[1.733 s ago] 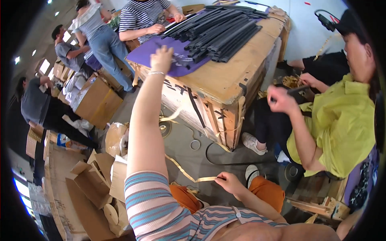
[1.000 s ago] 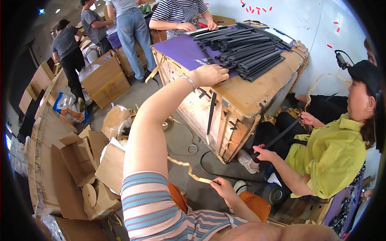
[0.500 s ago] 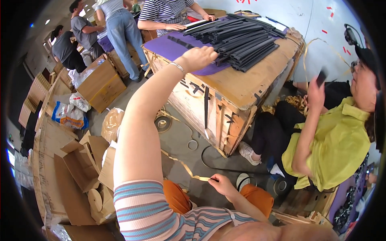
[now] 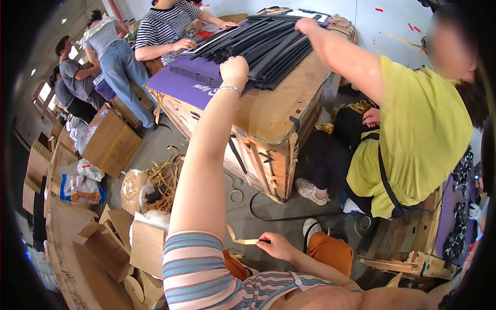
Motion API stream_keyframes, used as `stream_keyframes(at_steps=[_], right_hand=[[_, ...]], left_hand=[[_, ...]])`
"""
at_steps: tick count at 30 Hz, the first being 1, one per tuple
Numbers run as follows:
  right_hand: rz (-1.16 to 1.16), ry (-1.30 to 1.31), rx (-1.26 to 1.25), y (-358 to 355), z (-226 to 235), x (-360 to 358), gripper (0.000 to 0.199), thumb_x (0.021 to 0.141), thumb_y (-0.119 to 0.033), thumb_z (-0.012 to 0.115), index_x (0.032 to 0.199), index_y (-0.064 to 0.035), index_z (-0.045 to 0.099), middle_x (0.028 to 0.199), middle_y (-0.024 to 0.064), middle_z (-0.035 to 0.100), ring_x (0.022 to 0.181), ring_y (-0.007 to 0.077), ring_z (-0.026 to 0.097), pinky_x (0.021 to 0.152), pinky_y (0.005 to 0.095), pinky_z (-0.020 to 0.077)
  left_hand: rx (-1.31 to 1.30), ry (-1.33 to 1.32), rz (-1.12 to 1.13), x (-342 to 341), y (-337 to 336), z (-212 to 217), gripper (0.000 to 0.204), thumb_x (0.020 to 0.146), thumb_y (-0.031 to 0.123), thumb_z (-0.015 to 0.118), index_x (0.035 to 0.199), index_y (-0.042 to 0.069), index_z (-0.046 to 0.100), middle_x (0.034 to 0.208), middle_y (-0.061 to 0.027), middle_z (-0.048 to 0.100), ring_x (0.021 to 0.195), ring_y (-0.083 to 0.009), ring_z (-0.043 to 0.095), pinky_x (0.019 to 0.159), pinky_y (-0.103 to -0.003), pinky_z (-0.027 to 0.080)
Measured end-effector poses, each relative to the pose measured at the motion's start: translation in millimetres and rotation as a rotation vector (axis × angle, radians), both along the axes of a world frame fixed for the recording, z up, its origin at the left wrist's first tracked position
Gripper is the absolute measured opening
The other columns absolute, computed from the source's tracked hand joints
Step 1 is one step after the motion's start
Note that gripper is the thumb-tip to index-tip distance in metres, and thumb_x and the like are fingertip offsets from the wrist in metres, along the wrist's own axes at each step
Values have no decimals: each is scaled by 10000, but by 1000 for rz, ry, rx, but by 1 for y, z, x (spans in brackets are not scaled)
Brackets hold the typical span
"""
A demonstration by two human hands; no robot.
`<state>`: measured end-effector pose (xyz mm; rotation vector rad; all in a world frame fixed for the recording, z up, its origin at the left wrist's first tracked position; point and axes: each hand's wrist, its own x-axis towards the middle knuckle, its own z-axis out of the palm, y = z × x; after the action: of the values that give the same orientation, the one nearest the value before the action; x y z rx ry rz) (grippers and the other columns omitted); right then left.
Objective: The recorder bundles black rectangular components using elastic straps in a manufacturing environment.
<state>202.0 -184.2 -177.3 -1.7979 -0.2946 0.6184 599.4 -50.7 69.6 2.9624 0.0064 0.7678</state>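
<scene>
My left hand (image 4: 235, 71) reaches out over the purple mat, its fingers curled in at the near left end of a pile of black strips (image 4: 268, 51). What is in those fingers, if anything, is hidden. Low in front of me, my right hand (image 4: 277, 246) pinches a thin pale-yellow strip (image 4: 243, 241). A small dark bit shows at its fingertips, and the strip trails off leftward toward my left arm. The purple mat (image 4: 186, 77) lies under the strips on a large wooden crate (image 4: 274, 124).
At right, a co-worker in a yellow top (image 4: 413, 139) stretches an arm to the strips. Another in a striped shirt (image 4: 165, 31) has hands at the pile's far left. Cardboard boxes (image 4: 150, 248), tangled yellow strips (image 4: 165, 178), a ring (image 4: 236, 196) and a black band (image 4: 289, 219) lie about.
The co-worker in yellow, earlier holding up a dark object, now reaches over to the strips. My view has shifted; my left hand stays by the pile and my right hand still pinches the yellow strip.
</scene>
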Motion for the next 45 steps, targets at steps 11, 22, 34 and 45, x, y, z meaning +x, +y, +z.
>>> stream_keyframes(at_steps=[11, 22, 34, 45], right_hand=[[-54, 15, 17, -3, 7, 4, 270, 802, -283, 603, 885, -26, 606, 778, 131, 629, 700, 256, 592, 623, 338, 446], [-36, -42, -4, -3, 0, -3, 247, 800, -248, 622, 846, -7, 598, 708, 88, 612, 622, 165, 555, 582, 292, 430], [-70, 100, 89, -19, 10, -3, 257, 797, -283, 648, 716, -44, 603, 602, 12, 561, 526, 77, 489, 486, 239, 385], [-94, -512, 361, -15, 103, -52, 264, 805, -170, 659, 644, -1, 535, 772, 6, 539, 538, 83, 452, 494, 233, 360]], left_hand=[[-9, 162, -23, -24, 30, 35, 287, 690, 177, 550, 867, -24, 654, 938, -229, 620, 920, -335, 607, 813, -377, 476], [-1327, 900, -250, -176, 84, 20, 98, 740, 60, 521, 816, 14, 564, 825, -82, 577, 757, -240, 593, 713, -395, 514], [-1272, 405, -337, -300, 56, -39, 193, 826, 193, 547, 717, 59, 460, 496, 8, 420, 404, -81, 389, 379, -232, 296], [-1795, 819, -868, -480, 102, 0, 269, 896, 310, 502, 911, 42, 489, 582, -45, 448, 403, -122, 373, 373, -243, 299]])
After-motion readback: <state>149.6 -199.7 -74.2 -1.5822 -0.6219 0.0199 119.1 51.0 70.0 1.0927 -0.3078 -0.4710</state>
